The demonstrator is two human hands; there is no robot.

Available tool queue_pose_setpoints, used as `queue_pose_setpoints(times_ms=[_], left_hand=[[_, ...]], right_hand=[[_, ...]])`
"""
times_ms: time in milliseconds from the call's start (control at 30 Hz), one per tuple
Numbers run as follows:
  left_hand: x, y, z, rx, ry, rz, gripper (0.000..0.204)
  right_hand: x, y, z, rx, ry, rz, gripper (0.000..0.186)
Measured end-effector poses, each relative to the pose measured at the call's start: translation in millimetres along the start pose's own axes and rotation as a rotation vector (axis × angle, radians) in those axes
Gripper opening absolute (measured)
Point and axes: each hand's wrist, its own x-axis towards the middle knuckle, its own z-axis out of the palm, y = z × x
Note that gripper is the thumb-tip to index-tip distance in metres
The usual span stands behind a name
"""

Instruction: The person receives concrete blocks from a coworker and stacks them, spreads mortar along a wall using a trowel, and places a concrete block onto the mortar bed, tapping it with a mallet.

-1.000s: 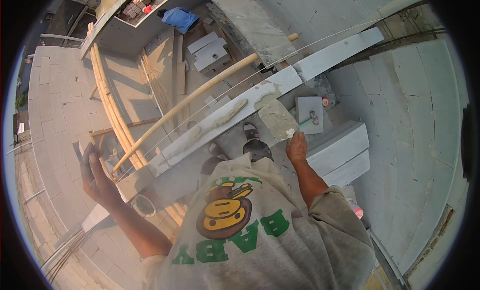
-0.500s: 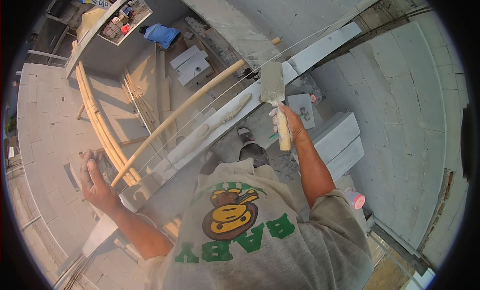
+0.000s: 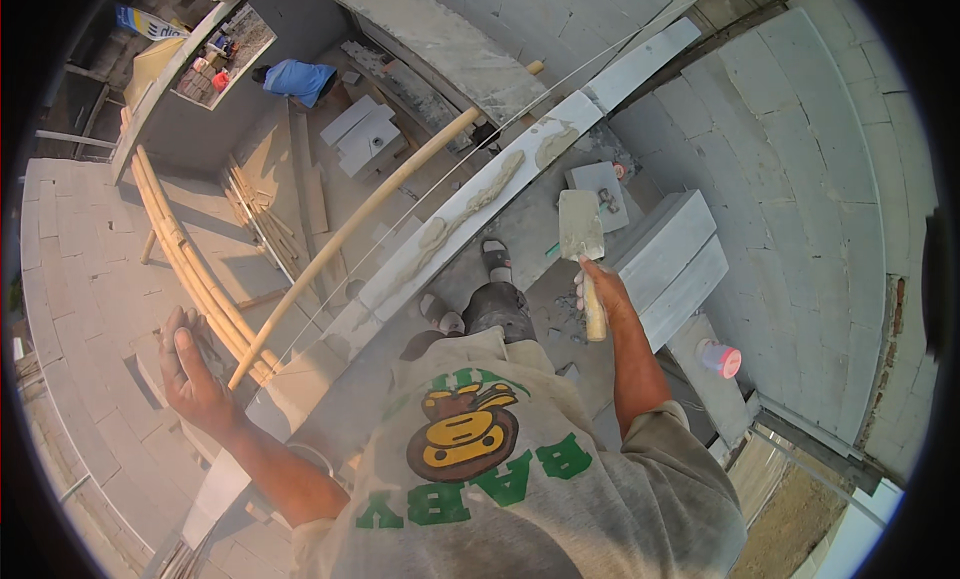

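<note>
My right hand is closed around the pale handle of a mortar trowel. Its flat, mortar-smeared blade points away from me, to the right of a narrow row of light grey blocks and apart from it. Along the top of that row lies an uneven strip of wet mortar, with a separate mortar patch farther up. At the left, my left hand is raised with its fingers extended, and I see nothing held in it. It is nearest to the bamboo poles.
A bamboo pole and a taut string cross beside the block row. More bamboo poles lean at left. Large blocks are stacked at right, near a pink-lidded tub. A person in blue bends over in the far room.
The trowel has moved off the block row, toward me and to the right. A mortar patch now shows where its blade was. My left hand stays raised; the view has shifted slightly.
</note>
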Motion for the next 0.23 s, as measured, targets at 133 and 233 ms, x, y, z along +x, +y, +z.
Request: queue_pose_setpoints(times_ms=[133, 233], left_hand=[[1.0, -3.7, -16.0, -0.044, 0.025, -0.004, 0.037], [-0.8, -2.5, -15.2, -0.129, 0.056, -0.033, 0.036]], right_hand=[[-41.3, -42.9, 10.4, -0.046, -0.001, -0.184, 0.042], [-41.7, -81.3, 2.2, -0.029, 0.004, -0.274, 0.04]])
